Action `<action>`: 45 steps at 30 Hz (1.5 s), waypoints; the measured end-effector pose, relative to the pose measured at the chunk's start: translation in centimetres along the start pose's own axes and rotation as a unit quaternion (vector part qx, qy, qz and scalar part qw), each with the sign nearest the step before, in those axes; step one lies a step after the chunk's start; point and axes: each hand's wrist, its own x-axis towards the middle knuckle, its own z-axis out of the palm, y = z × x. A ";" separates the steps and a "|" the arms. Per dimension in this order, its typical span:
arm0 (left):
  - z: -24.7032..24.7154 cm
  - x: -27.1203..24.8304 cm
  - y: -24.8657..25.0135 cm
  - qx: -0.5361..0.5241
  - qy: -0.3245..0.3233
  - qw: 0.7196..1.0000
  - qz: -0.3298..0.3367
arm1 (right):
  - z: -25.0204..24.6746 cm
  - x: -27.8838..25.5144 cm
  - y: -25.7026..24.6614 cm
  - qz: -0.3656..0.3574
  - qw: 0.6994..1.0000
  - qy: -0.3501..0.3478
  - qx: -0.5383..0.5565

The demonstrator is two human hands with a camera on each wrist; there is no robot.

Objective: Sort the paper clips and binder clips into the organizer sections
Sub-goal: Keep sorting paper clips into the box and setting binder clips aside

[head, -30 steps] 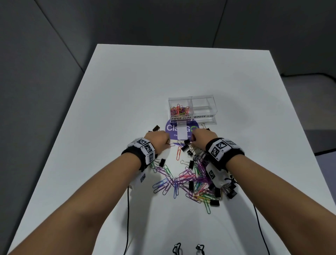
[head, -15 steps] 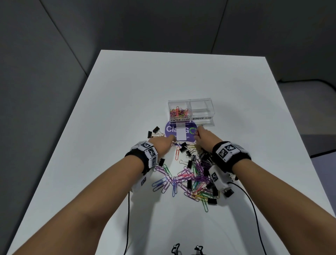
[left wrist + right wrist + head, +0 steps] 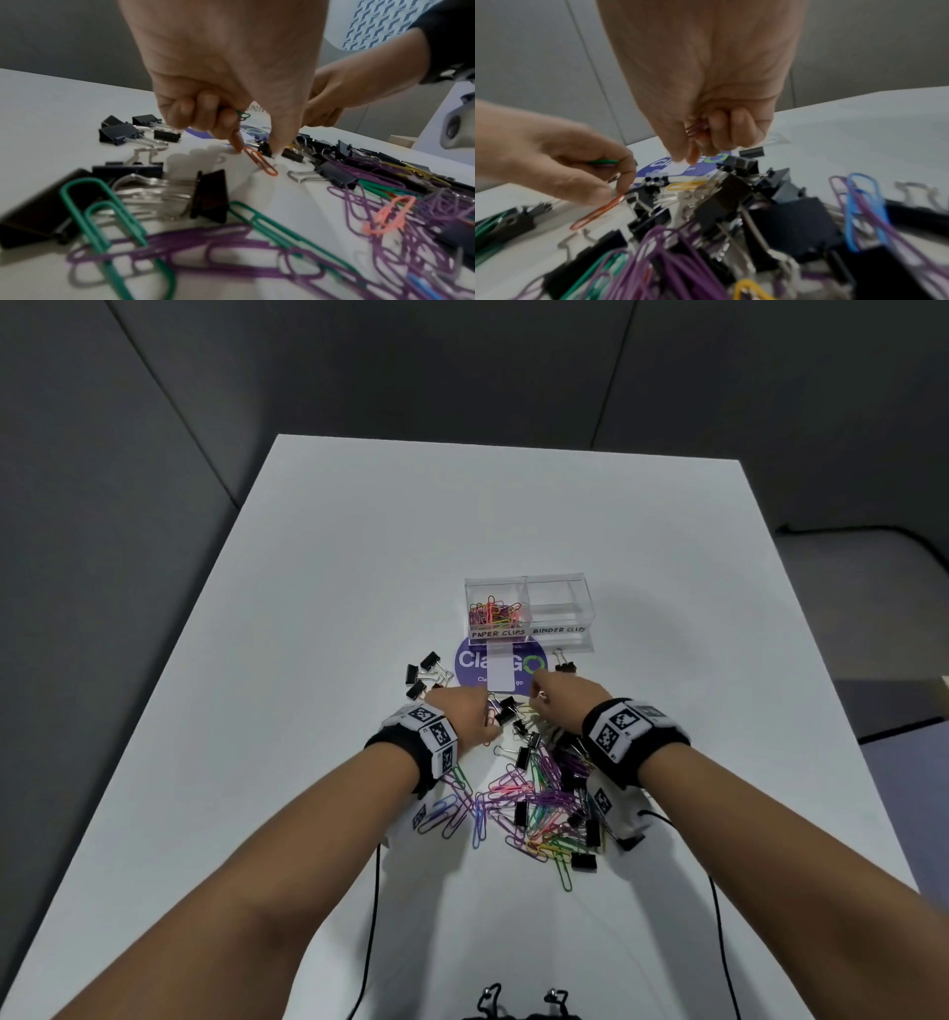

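A clear organizer [image 3: 529, 634] holds colourful paper clips [image 3: 494, 614] in its left section; its right section [image 3: 557, 603], labelled binder clips, shows nothing inside. My left hand [image 3: 257, 152] grips a green paper clip [image 3: 241, 115] in its curled fingers and pinches an orange paper clip [image 3: 260, 163] against the table. My right hand [image 3: 685, 160] grips red paper clips [image 3: 695, 130] in its curled fingers, thumb and forefinger pointing down just above a yellow paper clip [image 3: 687, 185]. Both hands [image 3: 464, 716] [image 3: 557, 706] work at the far edge of the mixed pile [image 3: 539, 793].
Several black binder clips [image 3: 423, 672] lie left of a purple round sticker [image 3: 472, 660]. One binder clip [image 3: 565, 666] sits in front of the organizer. Black cables [image 3: 372, 906] run back along the white table [image 3: 308, 608], whose edges drop off on both sides.
Both hands stay at the far edge of the pile. The right hand has drawn back slightly from the sticker toward the clips. The head view has shifted a little.
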 end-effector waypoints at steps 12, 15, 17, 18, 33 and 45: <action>0.5 0.2 0.7 -0.017 -0.046 0.998 0.033 | 1.0 0.2 -0.7 -0.004 0.996 -0.028 -0.085; 0.4 -0.6 0.1 -0.024 -0.041 0.998 0.041 | 1.1 -0.3 -0.7 0.002 1.000 -0.004 -0.022; 0.1 -1.4 -0.8 -0.040 -0.050 0.997 0.037 | 0.9 -0.9 -0.8 0.007 0.999 0.015 0.032; 0.0 -1.7 -1.2 -0.048 -0.056 0.997 0.036 | 0.8 -1.2 -0.9 0.004 0.998 0.027 0.052; 1.4 -6.4 -2.5 0.055 -0.045 0.994 0.083 | 4.7 -5.4 -4.5 -0.102 0.993 -0.021 -0.064; 1.3 -5.3 -1.5 0.120 -0.059 0.984 0.120 | 5.6 -5.1 -3.6 -0.088 0.990 -0.021 -0.107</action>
